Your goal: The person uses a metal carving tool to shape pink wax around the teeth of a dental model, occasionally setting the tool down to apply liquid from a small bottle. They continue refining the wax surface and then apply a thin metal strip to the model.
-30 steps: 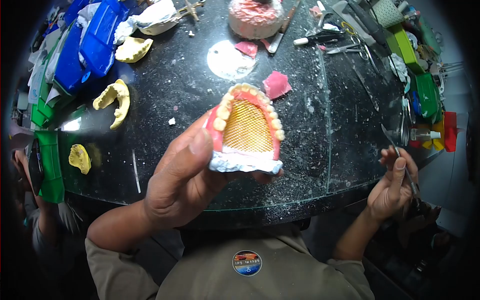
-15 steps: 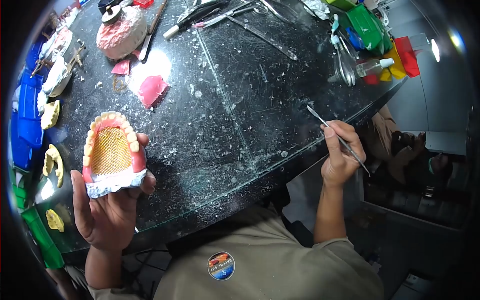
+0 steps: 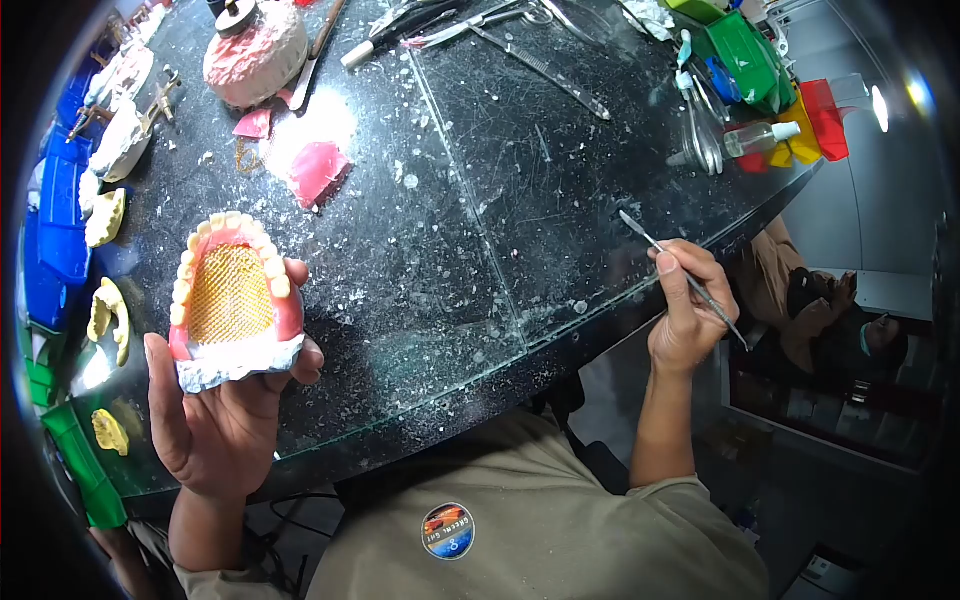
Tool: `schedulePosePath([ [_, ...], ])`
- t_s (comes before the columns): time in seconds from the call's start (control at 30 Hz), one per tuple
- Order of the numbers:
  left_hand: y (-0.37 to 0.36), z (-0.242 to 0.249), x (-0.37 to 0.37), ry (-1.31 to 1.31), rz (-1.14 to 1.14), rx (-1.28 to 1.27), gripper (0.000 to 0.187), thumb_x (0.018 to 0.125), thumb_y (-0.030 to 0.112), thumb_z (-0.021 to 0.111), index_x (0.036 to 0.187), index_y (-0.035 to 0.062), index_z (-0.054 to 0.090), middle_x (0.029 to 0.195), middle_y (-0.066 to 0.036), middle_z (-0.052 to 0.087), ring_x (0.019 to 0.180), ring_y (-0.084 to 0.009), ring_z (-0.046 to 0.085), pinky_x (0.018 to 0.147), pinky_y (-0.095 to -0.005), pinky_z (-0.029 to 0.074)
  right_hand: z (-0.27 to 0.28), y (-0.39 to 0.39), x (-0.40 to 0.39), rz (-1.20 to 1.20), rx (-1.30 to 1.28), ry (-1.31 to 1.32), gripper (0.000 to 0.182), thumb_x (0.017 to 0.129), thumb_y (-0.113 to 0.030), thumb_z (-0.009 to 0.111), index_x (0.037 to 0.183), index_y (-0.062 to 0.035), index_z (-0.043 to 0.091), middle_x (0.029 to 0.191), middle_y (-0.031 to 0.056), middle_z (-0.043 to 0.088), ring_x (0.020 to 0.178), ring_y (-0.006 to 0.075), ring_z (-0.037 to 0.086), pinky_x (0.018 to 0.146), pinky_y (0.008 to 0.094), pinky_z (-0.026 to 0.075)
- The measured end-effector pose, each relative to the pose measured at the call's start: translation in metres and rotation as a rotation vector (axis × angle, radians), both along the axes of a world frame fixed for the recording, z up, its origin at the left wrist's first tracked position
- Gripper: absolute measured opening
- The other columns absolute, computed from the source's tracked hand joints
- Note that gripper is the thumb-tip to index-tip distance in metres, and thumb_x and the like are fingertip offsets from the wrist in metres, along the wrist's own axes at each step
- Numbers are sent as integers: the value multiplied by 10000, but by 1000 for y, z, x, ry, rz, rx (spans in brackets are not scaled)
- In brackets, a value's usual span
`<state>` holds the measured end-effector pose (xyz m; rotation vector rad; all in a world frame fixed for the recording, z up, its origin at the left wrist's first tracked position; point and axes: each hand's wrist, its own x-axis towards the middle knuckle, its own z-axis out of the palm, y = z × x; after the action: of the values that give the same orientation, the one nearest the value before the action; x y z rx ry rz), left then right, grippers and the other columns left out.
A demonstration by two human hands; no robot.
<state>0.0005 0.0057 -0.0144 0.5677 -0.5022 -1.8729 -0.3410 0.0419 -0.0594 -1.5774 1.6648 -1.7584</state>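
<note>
Dark table [image 3: 430, 290] spans most of the view, speckled with pale debris. Blue bin [image 3: 62, 240] at its left edge; green bin [image 3: 748, 60] far right. Round plaster block [image 3: 258, 60], pink-topped, at upper left.

Left hand [image 3: 225, 430]: palm up, holding denture model [image 3: 235, 290] above the table's near left part, cream teeth away from the body, pink gum, gold mesh palate, white base nearest the palm. Right hand [image 3: 690, 310]: pinch grip, narrow, on metal carver [image 3: 652, 240], tip up and left, near the table's edge, well apart from the model.

Tweezers [image 3: 545, 75] lie beyond. Pink wax piece [image 3: 318, 172] between plaster block and model. Smaller: yellow U-shaped cast [image 3: 108, 298], left of model.
</note>
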Motion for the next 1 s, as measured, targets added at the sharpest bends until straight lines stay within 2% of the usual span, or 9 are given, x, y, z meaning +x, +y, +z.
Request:
schedulePosePath([
  [0.47,0,-5,3,67,-98,-52,581,960,386,270,1396,26,139,1367,-334,208,1241,-353,350,884,-433,432,7,3,5,29,82,-20,96,755,93,599,839,47,605,853,153,630,753,158,600,698,244,489],
  [0.5,4,3,-3,31,-24,54,591,957,409,259,1402,38,138,1378,-325,200,1226,-353,371,895,-429,419,10,1,9,44,99,-41,98,752,97,596,837,49,604,850,154,629,754,160,600,701,247,489],
  [0.57,5,0,0,48,-25,105,618,945,448,264,1402,49,147,1377,-306,231,1200,-344,405,901,-434,410,19,-1,25,134,86,-112,99,752,98,580,837,50,598,849,177,608,748,182,596,700,267,497],
  [0.63,4,0,-2,-45,-48,81,644,929,489,262,1402,62,160,1366,-287,275,1172,-328,440,908,-440,405,29,-12,44,257,5,-193,94,766,68,592,856,42,593,849,179,593,740,200,595,703,283,508],
  [0.7,0,-9,3,-100,-135,-50,675,913,524,261,1399,66,165,1343,-273,323,1155,-298,465,921,-436,401,46,-30,67,425,-27,-207,141,778,-28,647,891,36,594,859,191,591,746,215,602,700,297,519],
  [0.8,0,0,0,-178,-125,-57,688,907,532,268,1400,65,157,1342,-254,335,1155,-288,468,924,-433,406,71,-62,101,694,-27,-64,151,756,-14,664,885,41,607,849,204,621,764,223,623,696,294,514],
  [0.83,0,2,0,-200,-124,-58,692,906,533,270,1399,61,157,1338,-244,344,1154,-287,470,923,-433,409,79,-70,112,774,-15,31,198,820,-130,625,897,40,558,843,213,590,727,245,607,630,299,504],
  [0.97,-2,11,1,-259,-150,-42,706,905,535,270,1394,39,154,1317,-202,386,1143,-279,481,919,-433,419,90,-89,141,882,152,37,156,839,-108,566,839,45,541,761,171,589,719,236,619,663,339,524],
  [1.0,-3,10,1,-246,-158,-53,740,890,543,322,1383,15,160,1283,-177,422,1131,-261,492,903,-431,436,88,-91,146,873,184,13,151,848,-110,546,828,40,535,739,153,583,696,221,615,672,357,529],
])
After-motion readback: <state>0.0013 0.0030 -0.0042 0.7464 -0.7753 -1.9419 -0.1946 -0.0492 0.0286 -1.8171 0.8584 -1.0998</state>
